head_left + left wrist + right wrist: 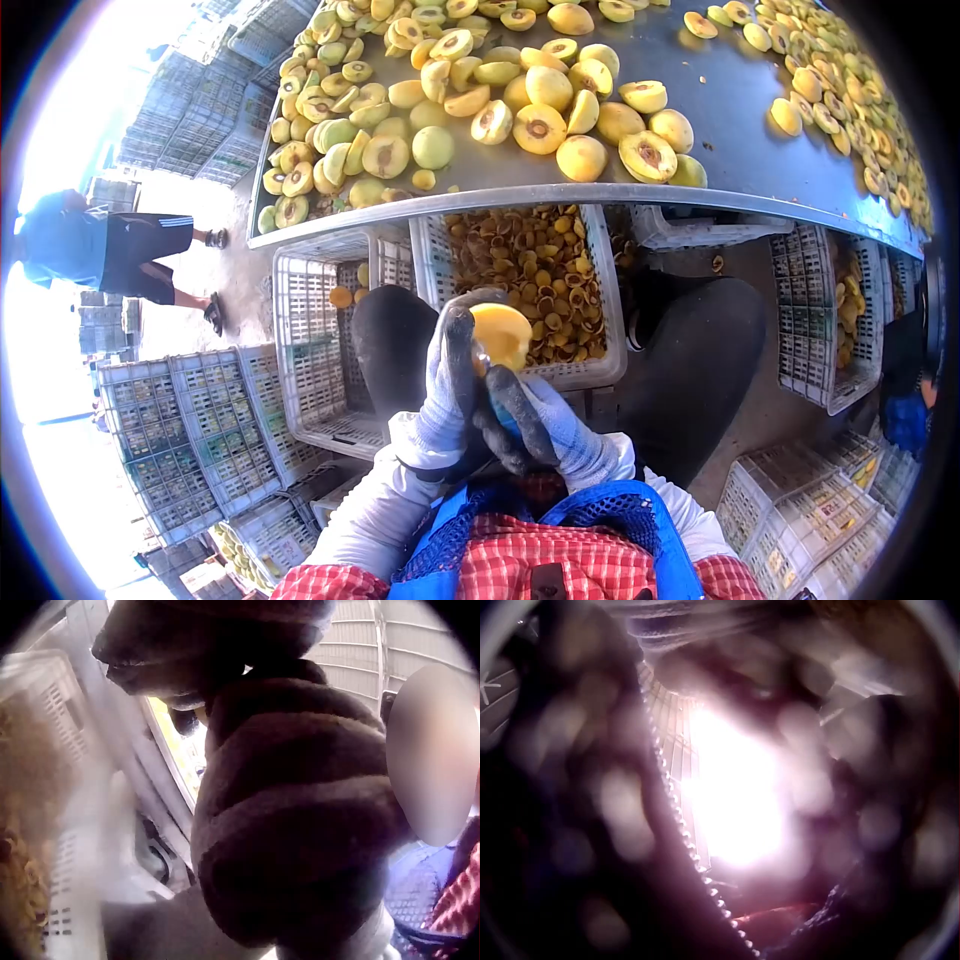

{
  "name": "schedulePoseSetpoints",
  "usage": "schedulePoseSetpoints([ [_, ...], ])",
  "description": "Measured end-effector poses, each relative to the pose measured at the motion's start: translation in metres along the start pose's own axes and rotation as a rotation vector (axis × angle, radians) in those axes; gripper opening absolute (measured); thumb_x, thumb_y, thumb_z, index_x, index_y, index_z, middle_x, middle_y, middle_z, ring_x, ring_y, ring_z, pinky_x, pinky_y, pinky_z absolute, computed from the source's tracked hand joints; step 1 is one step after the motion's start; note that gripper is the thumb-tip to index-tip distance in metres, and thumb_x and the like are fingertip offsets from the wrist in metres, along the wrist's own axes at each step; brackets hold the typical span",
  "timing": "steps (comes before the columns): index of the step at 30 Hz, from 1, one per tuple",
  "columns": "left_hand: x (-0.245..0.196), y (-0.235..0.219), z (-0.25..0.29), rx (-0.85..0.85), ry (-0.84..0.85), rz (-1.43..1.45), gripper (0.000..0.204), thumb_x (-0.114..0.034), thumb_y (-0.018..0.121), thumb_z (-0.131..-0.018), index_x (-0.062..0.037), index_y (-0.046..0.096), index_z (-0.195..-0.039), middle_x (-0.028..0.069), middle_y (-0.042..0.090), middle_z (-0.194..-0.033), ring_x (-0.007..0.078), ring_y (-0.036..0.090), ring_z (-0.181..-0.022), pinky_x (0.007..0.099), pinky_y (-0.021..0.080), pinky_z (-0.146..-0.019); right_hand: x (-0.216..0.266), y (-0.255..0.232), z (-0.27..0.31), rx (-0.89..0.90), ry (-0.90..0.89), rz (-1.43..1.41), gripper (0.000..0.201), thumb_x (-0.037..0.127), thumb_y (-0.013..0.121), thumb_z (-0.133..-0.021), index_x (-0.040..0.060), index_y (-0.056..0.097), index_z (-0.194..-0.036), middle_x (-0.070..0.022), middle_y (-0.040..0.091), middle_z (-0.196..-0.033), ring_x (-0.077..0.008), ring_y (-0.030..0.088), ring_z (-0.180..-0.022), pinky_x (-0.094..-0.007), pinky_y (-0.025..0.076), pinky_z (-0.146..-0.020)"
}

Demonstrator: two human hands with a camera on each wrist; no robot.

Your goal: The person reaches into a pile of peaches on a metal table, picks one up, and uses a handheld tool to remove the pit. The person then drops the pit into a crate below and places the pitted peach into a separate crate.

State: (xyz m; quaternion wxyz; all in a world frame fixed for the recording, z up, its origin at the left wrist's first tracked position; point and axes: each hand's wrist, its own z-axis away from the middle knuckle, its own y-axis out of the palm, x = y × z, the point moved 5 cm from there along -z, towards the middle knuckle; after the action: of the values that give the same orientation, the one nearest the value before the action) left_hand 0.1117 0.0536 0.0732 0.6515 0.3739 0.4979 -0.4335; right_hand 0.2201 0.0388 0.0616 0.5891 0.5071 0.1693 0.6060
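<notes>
A yellow fruit piece point(503, 335) is in the left hand point(450, 375), whose gloved fingers curl round its left side in the head view. Against its lower edge lies the right hand point(545, 425), fingers curled round something bluish, mostly hidden; a small shiny metal part point(481, 360) shows between the hands. Both gloves are grey with dark palms. The left wrist view shows dark curled glove fingers point(292, 802) close up, the fruit hidden. The right wrist view is blurred and glaring. Below the hands' far side stands a crate point(617, 300) of small brown-yellow pieces.
Halved and whole yellow fruits point(549, 88) lie on a metal table point(730, 150) ahead, its edge above the crate. An empty-looking crate point(300, 330) stands left, another point(870, 350) right. Stacked crates point(190, 430) and a person point(110, 245) are at left.
</notes>
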Motion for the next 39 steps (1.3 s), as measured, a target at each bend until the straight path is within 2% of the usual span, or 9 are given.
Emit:
schedulePoseSetpoints([
  [4,0.000,-0.003,0.011,-0.010,-0.139,0.022,0.060,-0.054,0.036,-0.095,-0.0013,0.053,-0.117,0.0096,0.063,-0.097,0.0164,0.060,-0.086,0.0290,0.048,-0.080,-0.018,0.001,0.005,0.496,0.235,-0.359,0.039,0.047,0.048,-0.094,0.0084,0.055,-0.089,-0.0025,0.052,-0.069,-0.0116,0.045,-0.045,-0.0253,0.037,-0.039],
  [7,0.014,-0.020,0.011,-0.237,-0.229,0.189,0.058,-0.053,0.037,-0.095,-0.0004,0.056,-0.111,0.0075,0.063,-0.088,0.0158,0.060,-0.079,0.0254,0.047,-0.070,-0.017,0.006,0.010,0.455,0.148,-0.524,0.042,0.049,0.048,-0.093,0.0084,0.055,-0.092,-0.0023,0.050,-0.065,-0.0114,0.043,-0.042,-0.0253,0.037,-0.037],
  [9,0.003,-0.046,0.005,-0.195,0.125,-0.178,0.041,-0.036,0.050,-0.094,-0.0021,0.049,-0.116,0.0089,0.057,-0.100,0.0195,0.060,-0.086,0.0288,0.051,-0.075,-0.015,0.002,0.001,0.724,0.087,-0.620,0.041,0.047,0.053,-0.091,0.0069,0.056,-0.097,-0.0018,0.051,-0.064,-0.0101,0.046,-0.044,-0.0242,0.037,-0.036],
  [10,-0.001,-0.063,0.005,-0.206,0.293,-0.481,0.037,-0.026,0.056,-0.093,-0.0025,0.045,-0.119,0.0096,0.054,-0.106,0.0211,0.059,-0.089,0.0307,0.052,-0.077,-0.013,-0.013,-0.003,0.423,0.003,-0.432,0.037,0.043,0.055,-0.091,0.0063,0.056,-0.097,-0.0024,0.053,-0.066,-0.0098,0.048,-0.047,-0.0230,0.038,-0.038],
  [12,-0.014,-0.056,0.002,-0.254,0.028,0.023,0.041,-0.035,0.045,-0.096,0.0001,0.048,-0.117,0.0120,0.057,-0.104,0.0223,0.060,-0.089,0.0329,0.051,-0.078,0.005,-0.034,-0.010,-0.129,-0.312,0.112,0.026,0.027,0.063,-0.089,0.0044,0.056,-0.099,-0.0038,0.056,-0.074,-0.0092,0.055,-0.060,-0.0207,0.045,-0.053],
  [15,0.001,-0.035,0.002,-0.088,-0.116,0.253,0.042,-0.037,0.045,-0.096,-0.0012,0.048,-0.118,0.0142,0.057,-0.110,0.0234,0.057,-0.098,0.0374,0.052,-0.077,0.024,-0.031,-0.016,-0.319,-0.606,0.341,0.026,0.009,0.067,-0.084,0.0046,0.056,-0.107,-0.0031,0.058,-0.091,-0.0087,0.056,-0.081,-0.0237,0.048,-0.073],
  [23,-0.001,-0.014,-0.009,0.236,-0.242,-0.133,0.038,-0.031,0.060,-0.090,-0.0037,0.054,-0.115,0.0079,0.058,-0.099,0.0176,0.059,-0.090,0.0303,0.051,-0.074,0.056,-0.033,-0.001,-0.282,-0.605,0.632,0.026,0.007,0.065,-0.084,0.0039,0.055,-0.108,-0.0058,0.059,-0.091,-0.0105,0.056,-0.080,-0.0248,0.047,-0.072],
  [29,-0.018,-0.016,0.000,-0.208,-0.058,0.129,0.037,-0.035,0.059,-0.091,-0.0027,0.057,-0.109,0.0073,0.060,-0.093,0.0137,0.059,-0.079,0.0237,0.048,-0.069,0.057,-0.004,0.029,-0.303,-0.876,1.281,0.030,0.016,0.067,-0.082,0.0066,0.056,-0.108,-0.0109,0.057,-0.080,-0.0258,0.061,-0.064,-0.0345,0.050,-0.062],
  [39,0.001,-0.013,0.015,-0.373,-0.054,0.135,0.040,-0.039,0.056,-0.092,-0.0025,0.056,-0.109,0.0074,0.060,-0.092,0.0123,0.059,-0.078,0.0214,0.049,-0.065,0.050,-0.004,0.025,-0.451,-1.020,1.772,0.049,0.019,0.076,-0.064,0.0143,0.065,-0.112,-0.0082,0.056,-0.096,-0.0249,0.058,-0.081,-0.0355,0.048,-0.070],
])
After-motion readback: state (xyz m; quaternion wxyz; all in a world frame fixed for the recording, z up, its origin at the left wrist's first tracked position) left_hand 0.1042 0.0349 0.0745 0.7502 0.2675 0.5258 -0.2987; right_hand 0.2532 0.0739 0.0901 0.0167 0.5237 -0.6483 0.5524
